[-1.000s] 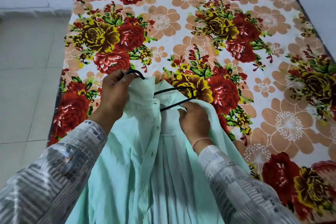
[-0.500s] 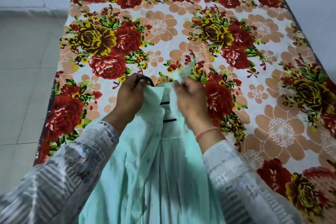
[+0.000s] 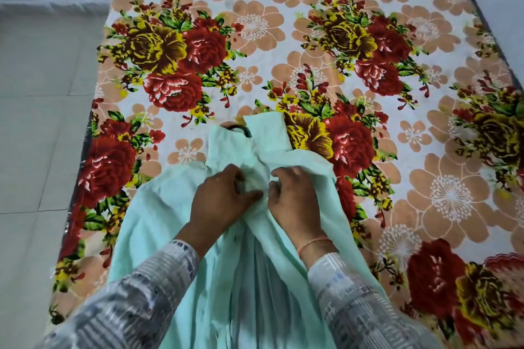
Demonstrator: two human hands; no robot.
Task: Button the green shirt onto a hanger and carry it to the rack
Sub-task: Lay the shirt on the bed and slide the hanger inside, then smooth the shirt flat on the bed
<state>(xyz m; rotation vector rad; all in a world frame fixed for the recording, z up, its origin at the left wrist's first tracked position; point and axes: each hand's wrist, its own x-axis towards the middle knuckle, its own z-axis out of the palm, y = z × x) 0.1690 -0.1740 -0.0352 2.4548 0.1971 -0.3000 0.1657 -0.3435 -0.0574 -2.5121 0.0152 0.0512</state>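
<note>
as the shirt (image 3: 170, 221) looks light and limp, left grip (image 3: 219, 198) and right grip (image 3: 295, 198) both pinch its front edges just below the collar, best hold for buttoning.

Soft, even indoor light, fairly bright; can't tell the source. Shadows are weak: just a faint dark fold on the green shirt (image 3: 255, 278) below the left hand (image 3: 224, 198) and right hand (image 3: 295, 201). Whole frame slightly soft, patterned sleeves (image 3: 136, 306) at the bed's near edge smeared. Wide-angle bend: the side edges of the floral bedspread (image 3: 255, 25) bow and the floor tiles (image 3: 37, 127) have curved lines.
</note>
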